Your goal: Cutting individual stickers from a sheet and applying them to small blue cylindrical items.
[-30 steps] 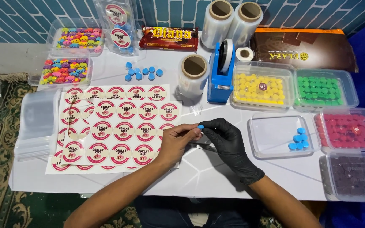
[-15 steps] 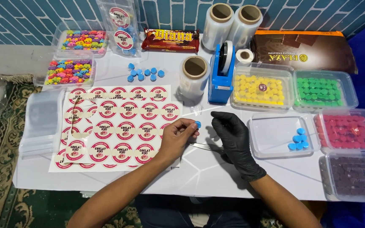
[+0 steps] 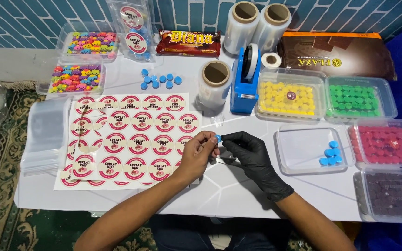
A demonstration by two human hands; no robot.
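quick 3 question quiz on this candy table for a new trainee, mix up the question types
1. True or false: the right hand wears a black glove, and the left hand is bare.
2. What do the two hands hold between them? A) a blue candy piece B) a roll of tape C) a green tray
3. Fill in: the clear tray nearest the gloved hand holds a few ____ pieces.

Key
1. True.
2. A, the blue candy piece, pinched at the fingertips, above the white table beside the sticker sheet.
3. Blue: the blue pieces lie at the tray's right side.
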